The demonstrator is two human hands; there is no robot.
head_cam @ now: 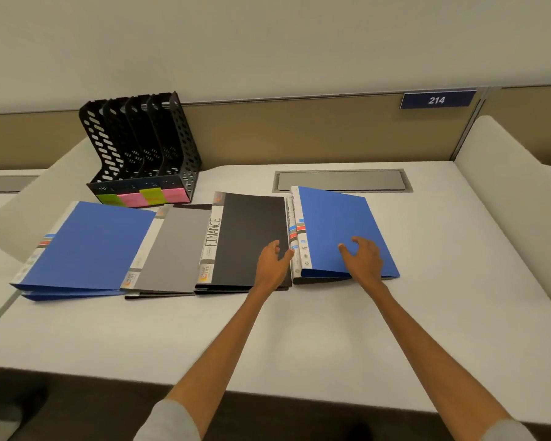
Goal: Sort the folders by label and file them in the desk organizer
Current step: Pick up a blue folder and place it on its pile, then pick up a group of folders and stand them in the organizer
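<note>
Left grip (pixel 272 262) lies on the right edge of the black folder (pixel 252 237), fingers on the cover, thumb at the edge. Cannot tell whether it pinches the cover or only rests there. Right grip (pixel 361 259) is wide, fingers spread and lightly curved over the near part of the right blue folder (pixel 337 224), holding nothing. Contact with the cover is unclear.

Four folders lie flat in a row across the white worktop (pixel 204 338). From left: left blue folder (pixel 86 246), grey folder (pixel 172 249), the black one, the right blue one. The first three overlap at their edges. The black folder's white spine strip reads FINANCE. The right blue folder sits just beside the black, spines close.

Desk organizer (pixel 140 144), black and perforated, stands upright behind the left folders, its slots holding no folders. Sticky labels (pixel 147 197) run along its front base: green, pink, green, pink. Their writing is too small to read.

Grey hatch (pixel 341 180) is set into the worktop behind the right blue folder. Blue sign (pixel 437 100) on the partition reads 214.
</note>
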